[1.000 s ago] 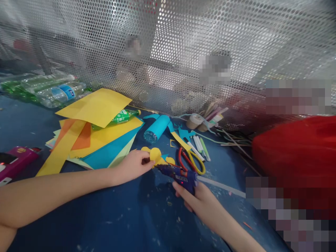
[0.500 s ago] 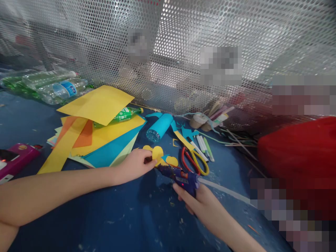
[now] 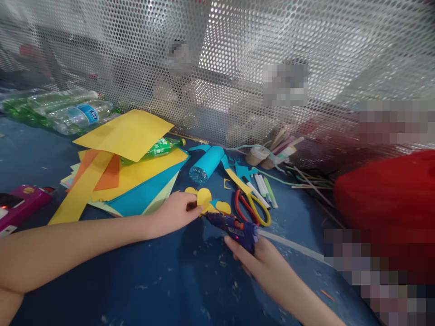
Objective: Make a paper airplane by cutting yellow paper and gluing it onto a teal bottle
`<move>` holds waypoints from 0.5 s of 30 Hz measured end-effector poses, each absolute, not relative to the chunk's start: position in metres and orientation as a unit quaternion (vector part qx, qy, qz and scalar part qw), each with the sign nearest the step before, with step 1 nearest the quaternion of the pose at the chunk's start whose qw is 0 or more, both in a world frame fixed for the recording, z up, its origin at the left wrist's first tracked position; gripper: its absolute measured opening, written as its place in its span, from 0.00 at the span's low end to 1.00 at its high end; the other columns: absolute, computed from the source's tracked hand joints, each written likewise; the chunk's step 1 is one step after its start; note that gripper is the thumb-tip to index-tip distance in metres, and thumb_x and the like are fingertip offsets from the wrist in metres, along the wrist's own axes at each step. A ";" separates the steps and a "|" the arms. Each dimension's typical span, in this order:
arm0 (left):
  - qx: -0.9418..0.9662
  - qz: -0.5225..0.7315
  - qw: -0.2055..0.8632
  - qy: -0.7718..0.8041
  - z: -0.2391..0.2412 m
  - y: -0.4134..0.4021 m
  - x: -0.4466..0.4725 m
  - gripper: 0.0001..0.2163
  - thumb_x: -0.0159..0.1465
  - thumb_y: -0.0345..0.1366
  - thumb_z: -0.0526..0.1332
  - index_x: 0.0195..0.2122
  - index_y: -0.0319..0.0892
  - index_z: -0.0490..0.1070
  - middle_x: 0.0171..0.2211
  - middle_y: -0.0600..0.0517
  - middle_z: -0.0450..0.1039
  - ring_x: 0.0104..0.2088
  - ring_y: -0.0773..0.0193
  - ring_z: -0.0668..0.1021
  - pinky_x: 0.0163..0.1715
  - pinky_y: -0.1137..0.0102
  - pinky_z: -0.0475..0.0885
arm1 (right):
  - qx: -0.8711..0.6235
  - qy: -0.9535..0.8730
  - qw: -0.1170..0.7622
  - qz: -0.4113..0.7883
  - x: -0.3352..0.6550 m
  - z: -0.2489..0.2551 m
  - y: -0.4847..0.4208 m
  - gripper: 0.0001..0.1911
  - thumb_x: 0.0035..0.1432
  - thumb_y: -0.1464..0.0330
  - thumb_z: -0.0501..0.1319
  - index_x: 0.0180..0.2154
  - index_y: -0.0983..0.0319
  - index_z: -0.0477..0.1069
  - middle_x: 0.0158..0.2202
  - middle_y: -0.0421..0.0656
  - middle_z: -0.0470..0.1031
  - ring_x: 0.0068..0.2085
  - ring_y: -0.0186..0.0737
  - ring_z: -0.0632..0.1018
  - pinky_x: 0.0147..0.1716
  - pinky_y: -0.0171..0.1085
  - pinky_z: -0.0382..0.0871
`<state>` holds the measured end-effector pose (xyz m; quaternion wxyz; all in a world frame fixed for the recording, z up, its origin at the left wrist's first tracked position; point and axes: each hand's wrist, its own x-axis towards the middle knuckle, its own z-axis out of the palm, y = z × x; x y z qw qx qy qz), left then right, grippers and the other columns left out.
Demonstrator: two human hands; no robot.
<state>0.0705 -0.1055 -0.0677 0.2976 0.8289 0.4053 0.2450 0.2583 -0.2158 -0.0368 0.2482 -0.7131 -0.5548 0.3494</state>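
Note:
My right hand [image 3: 253, 256] is wrapped round a dark blue hot glue gun [image 3: 234, 226], a small red light glowing on its side. The gun points left, and its nozzle is right at my left fingertips. Between thumb and fingers, my left hand [image 3: 178, 210] pinches a yellow paper cutout [image 3: 204, 198] with rounded lobes; part of it is hidden by the fingers. Beyond the gun lie scissors [image 3: 253, 210] with red and yellow handles. A bottle wrapped in blue paper [image 3: 209, 164] rests on its side behind the cutout.
Coloured paper sheets [image 3: 142, 197] are stacked on the left, with a green bottle [image 3: 165, 147] among them. Several plastic bottles [image 3: 68, 111] lie farther back. Markers [image 3: 267, 190] lie past the scissors. A magenta device [image 3: 25, 206] sits far left. A perforated metal panel [image 3: 136, 59] stands behind; red fabric [image 3: 390, 194] is at right.
Almost nothing differs. Both hands, the glue gun and the yellow cutout keep nearly the same places, with only a very slight shift of the gun.

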 end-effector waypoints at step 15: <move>0.824 0.250 0.314 0.399 -0.065 -0.107 0.071 0.14 0.61 0.38 0.55 0.19 0.42 0.60 0.18 0.56 0.62 0.21 0.68 0.65 0.21 0.71 0.56 | -0.716 -0.560 0.275 0.314 0.264 -0.037 -0.209 0.14 0.52 0.56 0.59 0.28 0.59 0.72 0.11 0.35 0.62 0.17 0.38 0.67 0.18 0.35 0.59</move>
